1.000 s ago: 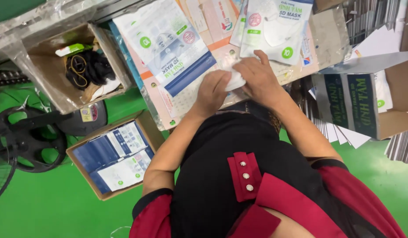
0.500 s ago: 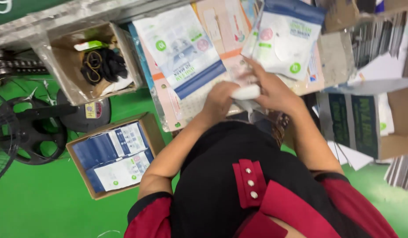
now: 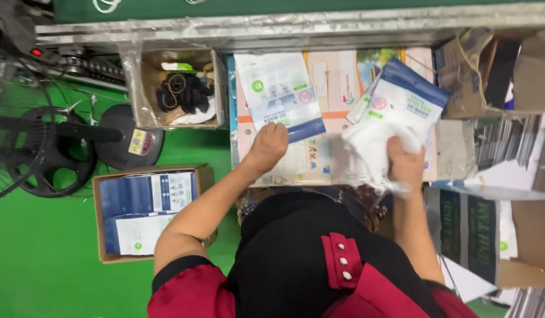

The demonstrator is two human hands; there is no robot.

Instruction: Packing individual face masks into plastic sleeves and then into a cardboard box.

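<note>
**At the packing bench: hands apart, one on a pouch, one gripping white masks**

At the near edge of the work surface [image 3: 319,162], the left hand [image 3: 269,144] rests knuckles-up on the lower corner of a blue-and-white pouch [image 3: 278,94] that lies flat on the printed sheets. The fingers are curled under; whether they pinch the pouch edge cannot be told.

The right hand [image 3: 405,162] is closed round a bundle of white masks [image 3: 366,147], held just above the surface at the person's right. The bundle touches or overlaps the bottom of a second blue-topped pouch [image 3: 405,97], which lies tilted behind it.

To the left of the bench, an open cardboard box [image 3: 178,88] holds black elastic bands. On the green floor [image 3: 49,265] a lower carton [image 3: 146,209] contains flat stacked pouches. A fan base [image 3: 128,138] stands beside it. More cartons [image 3: 490,235] sit at the right.
</note>
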